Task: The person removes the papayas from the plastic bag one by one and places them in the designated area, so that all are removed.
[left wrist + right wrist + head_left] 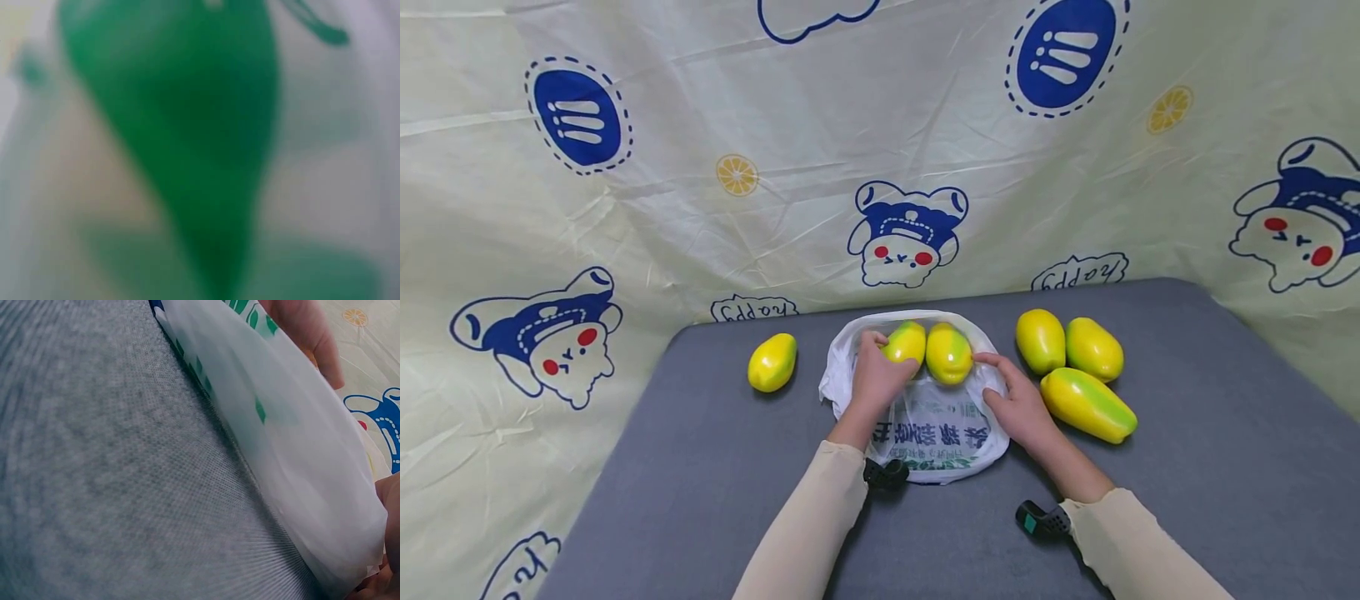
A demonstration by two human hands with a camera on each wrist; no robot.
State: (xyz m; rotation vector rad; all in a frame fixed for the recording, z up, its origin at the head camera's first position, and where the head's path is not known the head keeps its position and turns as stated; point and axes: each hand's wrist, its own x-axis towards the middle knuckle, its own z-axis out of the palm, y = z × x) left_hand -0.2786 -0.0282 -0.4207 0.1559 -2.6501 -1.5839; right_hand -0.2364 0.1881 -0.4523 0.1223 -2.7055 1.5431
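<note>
A white plastic bag with printed lettering lies spread with its mouth wide apart at the table's middle. Inside it sit two yellow-green papayas, a left papaya and a right papaya. My left hand reaches into the bag and grips the left one between thumb and fingers. My right hand holds the bag's right rim, one fingertip close to the right papaya. In the right wrist view, fingers show at the edge of the bag. Printed green film, blurred, fills the left wrist view.
Three more papayas lie grouped right of the bag: one upright-looking papaya, one beside it and a long papaya in front. Another papaya lies at the left. A printed curtain hangs behind the grey table.
</note>
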